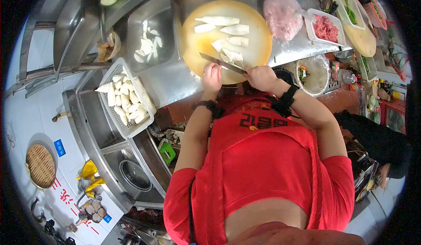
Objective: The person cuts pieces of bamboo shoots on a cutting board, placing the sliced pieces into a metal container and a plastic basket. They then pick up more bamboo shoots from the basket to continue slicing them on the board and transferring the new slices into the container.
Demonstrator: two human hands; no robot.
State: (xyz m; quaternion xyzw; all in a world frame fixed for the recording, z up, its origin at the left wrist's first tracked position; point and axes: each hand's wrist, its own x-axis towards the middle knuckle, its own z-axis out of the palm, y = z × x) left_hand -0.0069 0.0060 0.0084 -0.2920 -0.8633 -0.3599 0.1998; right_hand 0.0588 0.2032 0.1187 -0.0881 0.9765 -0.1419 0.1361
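Observation:
My right hand [261, 77] is closed around the handle of a kitchen knife [222, 63], whose blade points left across the near part of a round, yellowed cutting board [262, 28]. Next to the blade, on its near side, is my left hand [212, 78], its fingers curled together; whether anything is in them is hidden. Thin white slices [232, 55] lie just beyond the blade. Farther back on the board are several peeled white shoots [217, 21], resembling water bamboo, and a shorter white piece [237, 41].
Left of the board, a steel tray [164, 19] holds white slices. A white plastic basket [151, 109] of peeled shoots stands over the sink [115, 157]. To the right are a pink plastic bag [283, 17], minced meat [325, 28] and a lined bin [313, 76]. Another person's dark-clothed leg [372, 142] is at right.

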